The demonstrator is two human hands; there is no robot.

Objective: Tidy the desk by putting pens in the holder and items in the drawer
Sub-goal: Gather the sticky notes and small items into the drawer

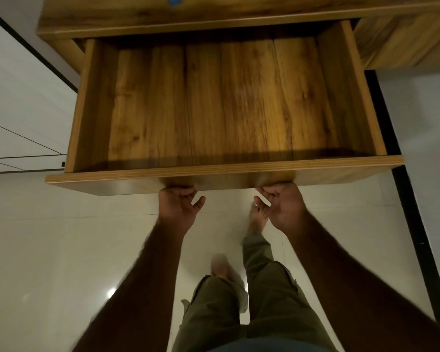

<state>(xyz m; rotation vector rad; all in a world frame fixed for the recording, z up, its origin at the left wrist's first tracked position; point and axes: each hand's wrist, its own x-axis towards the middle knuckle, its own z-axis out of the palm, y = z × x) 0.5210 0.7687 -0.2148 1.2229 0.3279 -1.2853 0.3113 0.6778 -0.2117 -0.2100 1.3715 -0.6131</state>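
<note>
A wide wooden drawer (221, 180) stands pulled far out from under the desk top (214, 19). Nothing lies inside it; its bare wooden floor shows. My left hand (178, 204) grips the lower edge of the drawer's front panel, left of centre, fingers curled under it. My right hand (280, 204) grips the same edge right of centre, fingertips hidden beneath the panel. No pens or holder are in view.
A small blue object (174, 0) sits at the desk top's far edge, cut off by the frame. A black desk leg (401, 199) runs down the right side. White floor tiles lie below, with my legs and bare feet (258, 217) under the drawer.
</note>
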